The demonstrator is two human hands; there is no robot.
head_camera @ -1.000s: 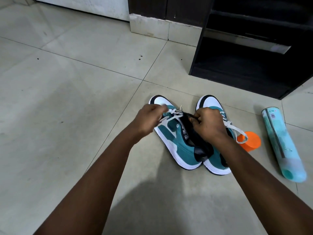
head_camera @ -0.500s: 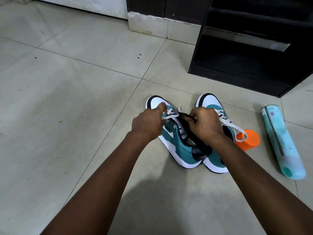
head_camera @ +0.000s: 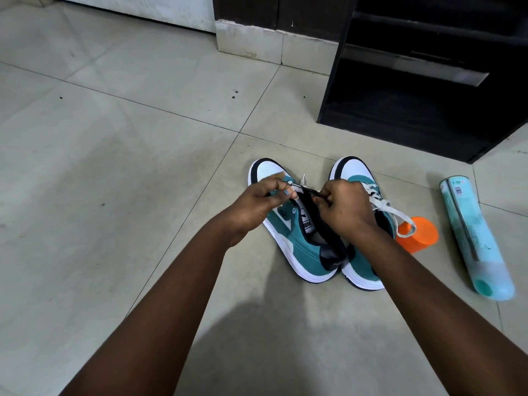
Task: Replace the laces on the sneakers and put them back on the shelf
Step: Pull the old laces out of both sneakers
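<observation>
Two teal, white and black sneakers stand side by side on the tiled floor, toes pointing away from me. Over the left sneaker [head_camera: 300, 252], my left hand [head_camera: 257, 204] pinches its white lace [head_camera: 297, 186] near the toe end. My right hand [head_camera: 343, 207] grips the black tongue edge and lace at the same shoe's throat. The right sneaker [head_camera: 357, 172] is partly hidden by my right wrist; its white lace [head_camera: 400, 217] trails loose to the right.
A dark shoe shelf [head_camera: 414, 115] stands open at the back right. An orange cap [head_camera: 420, 232] lies beside the right sneaker, and a pale teal spray can [head_camera: 474, 235] lies on its side further right. A wall base [head_camera: 257, 44] sits behind.
The view has shifted slightly. My left hand has turned and loosened its fingers at the lace near the toe. My right hand stays at the tongue.
</observation>
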